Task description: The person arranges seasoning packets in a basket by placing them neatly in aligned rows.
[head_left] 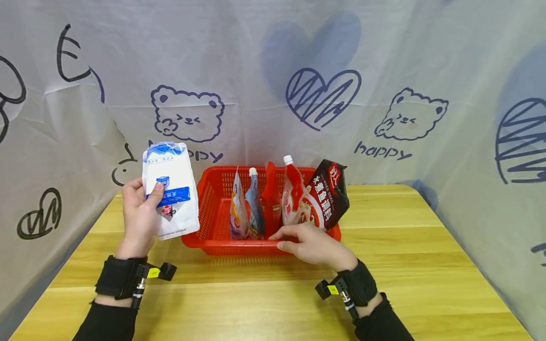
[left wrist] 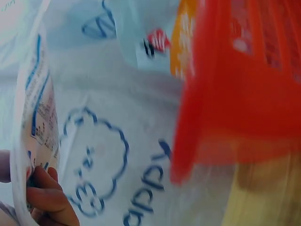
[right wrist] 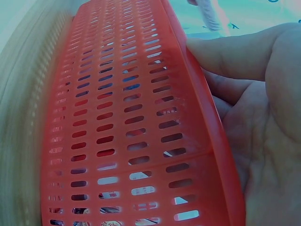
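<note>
Held up to the left of the basket, a white and blue flat pouch [head_left: 175, 213] is pinched by my left hand [head_left: 138, 208], thumb on its front. In the left wrist view the pouch [left wrist: 35, 113] is edge-on, with curled fingers [left wrist: 51, 197] behind it. My right hand [head_left: 313, 244] grips the front rim of the red plastic basket [head_left: 209, 244]; the right wrist view has the thumb [right wrist: 235, 56] against the rim and the other fingers partly hidden behind it. Several pouches stand in the basket, among them a blue spouted pouch [head_left: 255, 208] and a black seasoning bag [head_left: 328, 194].
The basket stands on a light wooden table [head_left: 392, 246], near its back edge. A white-capped red pouch [head_left: 294, 189] rises above the basket's rim, beside a plain red one [head_left: 271, 187]. Behind hangs a pale curtain [head_left: 256, 94] with drawn bears and hearts.
</note>
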`<state>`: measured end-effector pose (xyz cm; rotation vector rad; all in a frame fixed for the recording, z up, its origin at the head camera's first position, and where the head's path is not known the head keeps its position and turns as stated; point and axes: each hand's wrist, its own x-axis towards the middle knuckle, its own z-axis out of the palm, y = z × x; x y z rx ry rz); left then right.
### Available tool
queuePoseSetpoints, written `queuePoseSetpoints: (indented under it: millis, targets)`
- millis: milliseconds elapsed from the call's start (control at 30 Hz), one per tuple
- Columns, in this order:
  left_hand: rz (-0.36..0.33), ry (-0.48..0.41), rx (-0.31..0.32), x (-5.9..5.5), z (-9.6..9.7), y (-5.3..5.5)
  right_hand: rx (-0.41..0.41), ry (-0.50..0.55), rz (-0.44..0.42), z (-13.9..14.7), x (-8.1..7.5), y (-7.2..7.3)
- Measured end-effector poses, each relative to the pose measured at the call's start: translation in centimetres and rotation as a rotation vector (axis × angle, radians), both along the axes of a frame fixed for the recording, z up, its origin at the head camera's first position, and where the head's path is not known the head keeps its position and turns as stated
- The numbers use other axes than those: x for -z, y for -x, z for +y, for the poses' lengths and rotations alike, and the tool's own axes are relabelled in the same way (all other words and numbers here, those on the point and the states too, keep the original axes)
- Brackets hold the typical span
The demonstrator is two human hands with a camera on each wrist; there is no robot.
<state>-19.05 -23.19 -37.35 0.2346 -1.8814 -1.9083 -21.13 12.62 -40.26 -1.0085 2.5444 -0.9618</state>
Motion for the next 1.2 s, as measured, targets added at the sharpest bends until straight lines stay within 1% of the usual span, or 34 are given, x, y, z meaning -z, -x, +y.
queuePoseSetpoints:
  millis: [167,300,367,500,567,667,767,833,900,1000,1133,1200]
  targets:
    - [0.044,0.061,0.089,-0.7,2.3,-1.0,-0.004,0.004,-0.016,0.0,0.0,0.0]
    - [0.068,0.099,0.162,-1.0,4.3,-1.7,-0.004,-0.002,-0.013,0.0,-0.1,0.0]
    - [0.069,0.121,0.19,-1.1,5.2,-1.9,-0.005,-0.003,-0.008,0.0,-0.2,0.0]
    - [0.083,0.15,0.24,-0.9,6.9,-2.5,0.01,-0.005,-0.025,-0.1,-0.2,0.1]
    - [0.092,0.147,0.262,-0.8,7.7,-2.7,0.013,-0.007,-0.029,-0.1,-0.2,0.1]
    - [0.098,0.161,0.298,-0.4,8.8,-3.2,0.021,-0.007,-0.038,-0.2,-0.3,0.0]
    - [0.114,0.181,0.342,0.0,10.0,-3.7,0.044,0.02,-0.052,0.0,-0.6,-0.3]
    - [0.129,0.195,0.374,0.3,10.8,-4.1,0.062,0.073,-0.051,0.1,-0.9,-0.5]
    - [0.14,0.198,0.405,0.5,11.4,-4.4,0.076,0.154,-0.042,0.1,-1.4,-0.8]
    - [0.137,0.196,0.439,0.7,12.0,-4.7,0.078,0.313,-0.048,0.0,-2.1,-1.2]
    - [0.124,0.206,0.473,1.0,12.6,-5.3,0.11,0.507,-0.115,-0.4,-2.8,-1.8]
    - [0.125,0.218,0.494,1.2,12.8,-5.6,0.133,0.572,-0.126,-0.5,-3.0,-2.1]
